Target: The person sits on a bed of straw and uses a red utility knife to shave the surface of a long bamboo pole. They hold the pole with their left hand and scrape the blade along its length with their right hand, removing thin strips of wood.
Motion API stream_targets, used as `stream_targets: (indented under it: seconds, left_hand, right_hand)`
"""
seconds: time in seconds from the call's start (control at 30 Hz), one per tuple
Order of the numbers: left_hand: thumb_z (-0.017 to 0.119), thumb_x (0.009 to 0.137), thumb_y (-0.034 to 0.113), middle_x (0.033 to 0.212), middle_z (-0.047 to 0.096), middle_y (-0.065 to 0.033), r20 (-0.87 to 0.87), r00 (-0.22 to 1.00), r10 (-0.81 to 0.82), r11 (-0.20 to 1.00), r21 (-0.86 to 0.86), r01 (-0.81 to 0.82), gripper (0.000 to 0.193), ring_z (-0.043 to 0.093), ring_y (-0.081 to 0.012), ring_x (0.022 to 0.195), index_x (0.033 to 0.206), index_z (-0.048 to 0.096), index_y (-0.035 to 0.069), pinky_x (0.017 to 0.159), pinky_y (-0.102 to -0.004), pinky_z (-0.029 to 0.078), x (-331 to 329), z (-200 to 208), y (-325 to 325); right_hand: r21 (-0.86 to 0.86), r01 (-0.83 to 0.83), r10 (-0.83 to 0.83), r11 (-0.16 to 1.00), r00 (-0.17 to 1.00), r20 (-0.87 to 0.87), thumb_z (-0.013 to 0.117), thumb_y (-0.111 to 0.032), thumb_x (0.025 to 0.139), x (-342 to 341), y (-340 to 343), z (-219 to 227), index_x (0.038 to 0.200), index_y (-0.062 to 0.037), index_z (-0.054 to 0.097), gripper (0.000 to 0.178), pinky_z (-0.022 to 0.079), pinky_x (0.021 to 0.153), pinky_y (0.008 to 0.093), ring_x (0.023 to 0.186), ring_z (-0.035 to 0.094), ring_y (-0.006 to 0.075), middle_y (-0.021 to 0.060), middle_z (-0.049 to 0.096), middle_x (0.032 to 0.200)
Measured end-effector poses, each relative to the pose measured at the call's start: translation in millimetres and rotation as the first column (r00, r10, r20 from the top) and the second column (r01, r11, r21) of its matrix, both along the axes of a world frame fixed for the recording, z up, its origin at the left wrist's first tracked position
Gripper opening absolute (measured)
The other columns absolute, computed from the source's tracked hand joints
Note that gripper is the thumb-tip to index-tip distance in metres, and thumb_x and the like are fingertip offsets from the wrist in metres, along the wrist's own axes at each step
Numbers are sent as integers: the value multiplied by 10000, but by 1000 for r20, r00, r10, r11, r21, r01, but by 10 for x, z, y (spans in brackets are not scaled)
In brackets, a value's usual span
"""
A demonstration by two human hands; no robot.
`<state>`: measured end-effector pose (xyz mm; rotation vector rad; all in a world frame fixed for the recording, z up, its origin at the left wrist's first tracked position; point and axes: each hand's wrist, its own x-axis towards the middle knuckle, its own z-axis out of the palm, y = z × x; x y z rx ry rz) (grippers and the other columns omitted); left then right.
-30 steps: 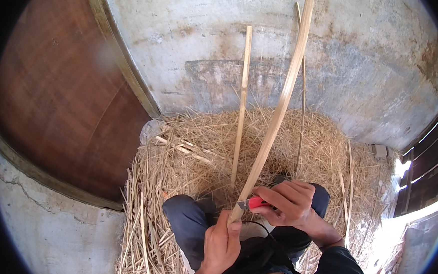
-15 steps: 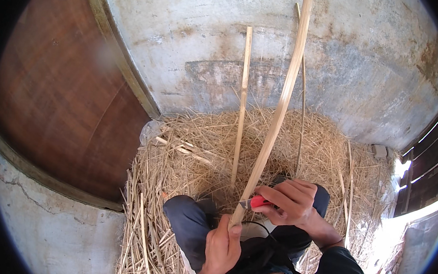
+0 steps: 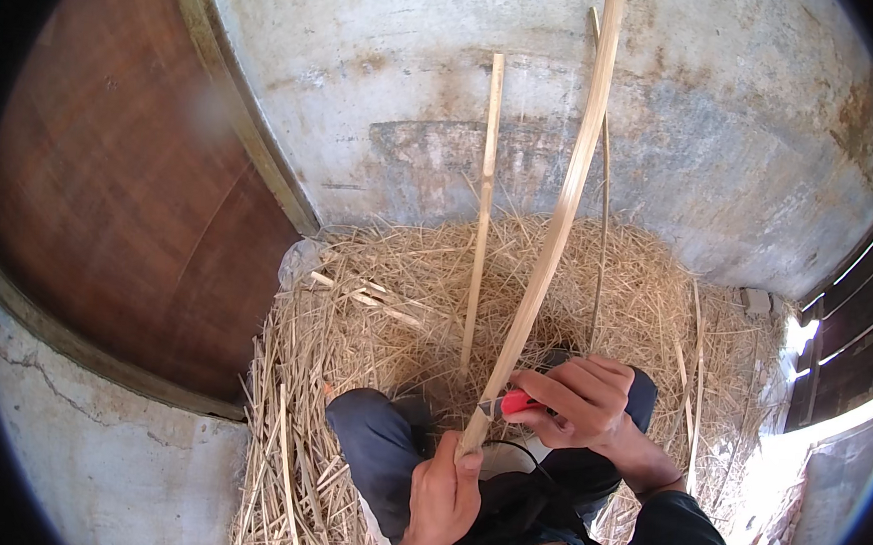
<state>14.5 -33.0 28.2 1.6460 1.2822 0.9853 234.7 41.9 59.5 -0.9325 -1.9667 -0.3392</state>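
Note:
A long, pale strip of wood or bamboo (image 3: 550, 249) rises from my lap toward the top of the view, curving slightly. Its lower end is gripped by my left hand (image 3: 443, 495), thumb laid along it. My right hand (image 3: 579, 401) is closed round a red-handled knife (image 3: 518, 402). The knife's short blade touches the strip a little above my left thumb. Much of the handle is hidden under my fingers.
Straw and thin shavings (image 3: 407, 271) cover the floor around my knees. Two more strips lean near the stained wall: a straight one (image 3: 484, 196) and a thinner one (image 3: 603, 213). A brown door panel (image 3: 133, 174) stands at left, dark slats (image 3: 855, 298) at right.
Hardly anything differs. The long strip has shifted very slightly, while both hands keep their grips and the knife stays against it.

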Motion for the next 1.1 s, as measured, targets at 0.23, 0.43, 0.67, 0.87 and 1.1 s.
stream_targets:
  seconds: [0.23, 0.43, 0.67, 0.87, 1.1]
  left_hand:
    - [523, 1143, 278, 753, 623, -237, -18, 1000, 1, 1000, -8, -1, 279, 658, -520, 725, 1076, 564, 10, 616, -532, 496, -17, -26, -35]
    - [535, 1134, 255, 745, 618, -243, -22, 1000, -9, 1000, -9, 9, 254, 657, -526, 733, 1083, 568, 8, 620, -537, 500, -28, -47, -52]
    - [543, 1127, 237, 728, 617, -235, -36, 999, -22, 1000, -23, 21, 236, 666, -515, 720, 1091, 567, 6, 620, -542, 506, -58, -93, -95]
    - [557, 1120, 214, 723, 617, -226, -30, 999, -23, 1000, -20, 22, 208, 665, -508, 702, 1095, 564, 8, 601, -534, 502, -74, -120, -134]
    - [550, 1113, 328, 996, 718, -316, -101, 995, -20, 988, -153, 4, 433, 704, -536, 911, 1355, 647, -18, 780, -544, 550, -57, -160, -363]
  right_hand:
    - [27, 16, -15, 1000, 1000, -24, 924, -411, 731, -2, 16, -16, 979, -161, 832, 365, 357, 476, 266, 514, 552, 98, -67, 564, 643]
    - [32, 24, -23, 999, 1000, -16, 924, -403, 730, 36, 32, 11, 972, -149, 828, 364, 369, 483, 264, 519, 566, 106, -65, 583, 648]
    - [31, 26, -25, 999, 999, -28, 928, -383, 723, 71, 51, 24, 982, -133, 828, 374, 388, 485, 266, 528, 577, 115, -59, 610, 660]
    - [20, 51, -51, 998, 998, -27, 932, -410, 732, 82, 43, 73, 994, -131, 835, 395, 399, 488, 266, 527, 576, 120, -56, 620, 667]
    - [6, 325, -292, 946, 859, -421, 828, -352, 957, 551, 390, 86, 1075, -52, 844, 323, 425, 533, 307, 591, 595, 130, 35, 739, 786]
